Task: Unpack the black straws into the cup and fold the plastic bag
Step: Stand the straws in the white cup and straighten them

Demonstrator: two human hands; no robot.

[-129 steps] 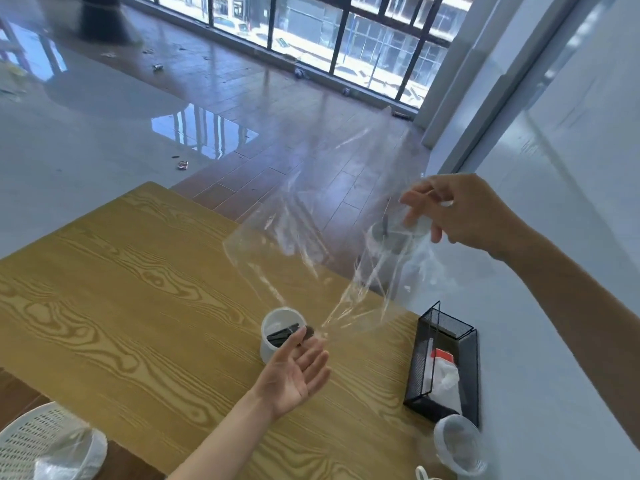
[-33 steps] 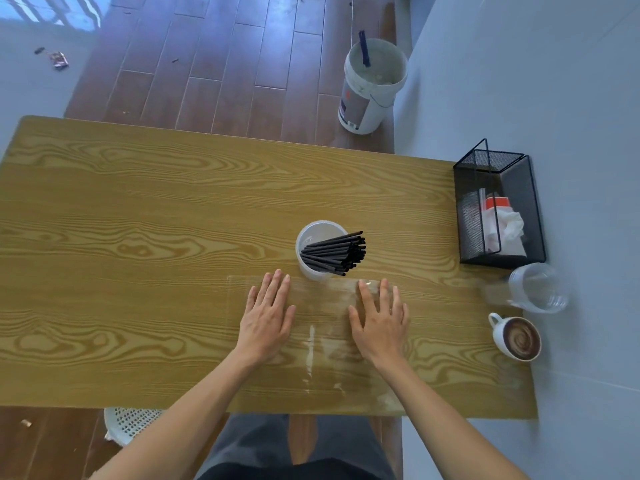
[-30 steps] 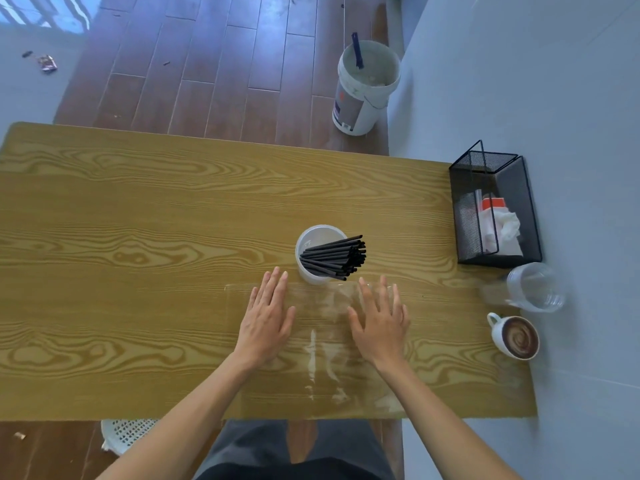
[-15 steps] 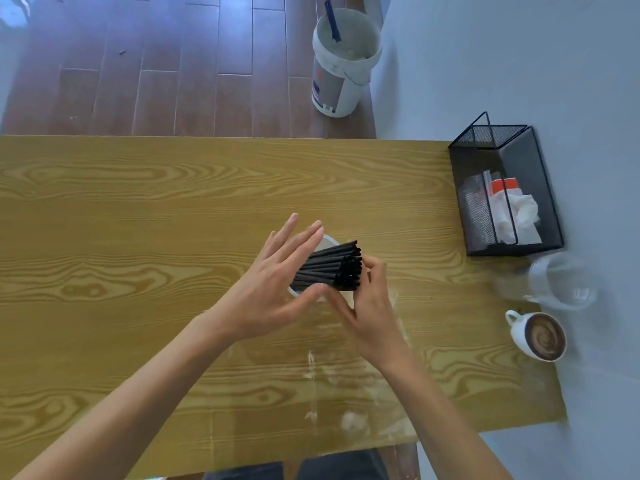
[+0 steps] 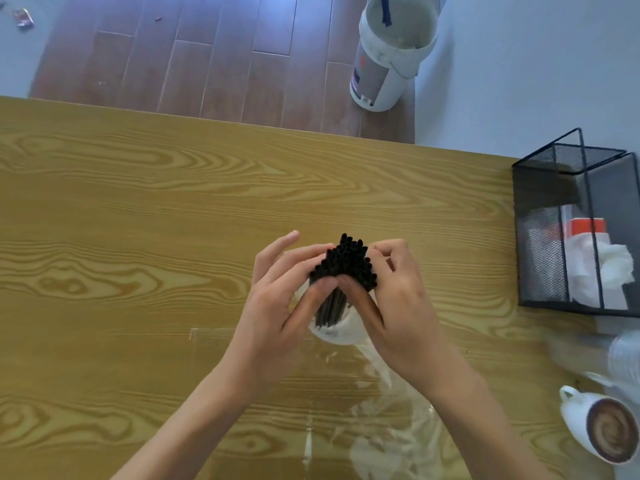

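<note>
A bundle of black straws (image 5: 344, 263) stands upright in a white cup (image 5: 337, 332) near the middle of the wooden table (image 5: 138, 220). My left hand (image 5: 277, 306) wraps the bundle from the left, thumb and fingers pressed on it. From the right, my right hand (image 5: 398, 299) pinches the same bundle. Both hands hide most of the cup. The clear plastic bag (image 5: 381, 427) lies flat and crinkled on the table under my forearms, toward the near edge.
A black mesh basket (image 5: 540, 244) holding tissues stands at the table's right edge. Near it are a clear plastic cup (image 5: 623, 358) and a white coffee cup (image 5: 602, 431). A white bucket (image 5: 391, 60) stands on the floor beyond the table.
My hands left the flattened bag and rose to the straws. They have closed around the bundle, which has gone from leaning right to standing upright in the cup.
</note>
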